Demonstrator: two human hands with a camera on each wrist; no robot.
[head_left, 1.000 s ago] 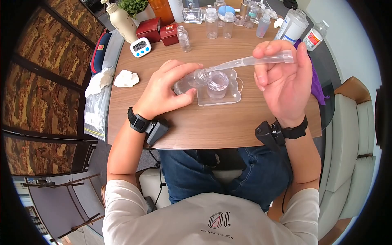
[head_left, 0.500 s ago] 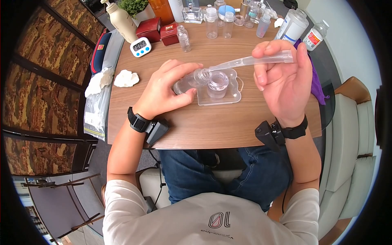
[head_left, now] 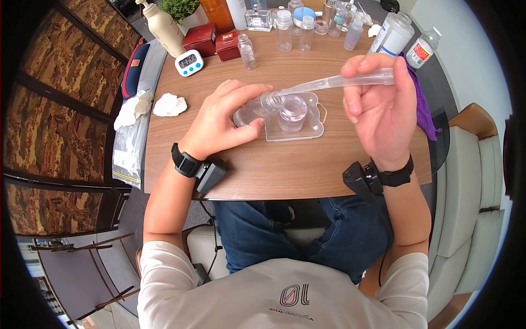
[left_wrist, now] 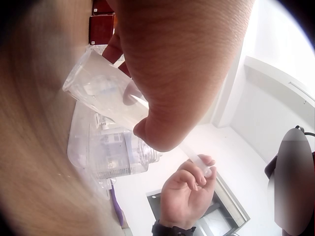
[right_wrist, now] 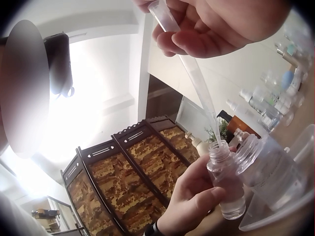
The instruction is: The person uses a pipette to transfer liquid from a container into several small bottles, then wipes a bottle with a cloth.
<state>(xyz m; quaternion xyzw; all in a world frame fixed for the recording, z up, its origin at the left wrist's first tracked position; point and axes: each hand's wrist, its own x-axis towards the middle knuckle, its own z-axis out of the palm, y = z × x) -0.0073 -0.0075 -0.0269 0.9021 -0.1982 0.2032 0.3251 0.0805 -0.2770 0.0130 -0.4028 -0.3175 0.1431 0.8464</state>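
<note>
The left hand [head_left: 222, 118] grips a clear bottle [head_left: 251, 112], tilted with its open neck toward the right. Its fingers and thumb also wrap the bottle [right_wrist: 231, 189] in the right wrist view, where some liquid shows inside. Between thumb and fingers, the right hand [head_left: 382, 109] holds a long translucent pipette [head_left: 329, 83] by its wide end. The pipette's thin tip is at the mouth of the bottle. Beside the neck, a clear open jar [head_left: 292, 116] stands on a clear shallow tray [head_left: 312, 130].
A white timer [head_left: 189, 63], crumpled tissue [head_left: 170, 105] and small empty-looking bottle [head_left: 247, 53] lie or stand beyond the left hand. Red boxes [head_left: 200, 39], a pump bottle [head_left: 163, 30] and several clear bottles line the back. A purple cloth [head_left: 424, 109] lies at the right.
The right hand has shifted very slightly, its fingers moving a little along the pipette's wide end. The left hand and the bottle look unmoved.
</note>
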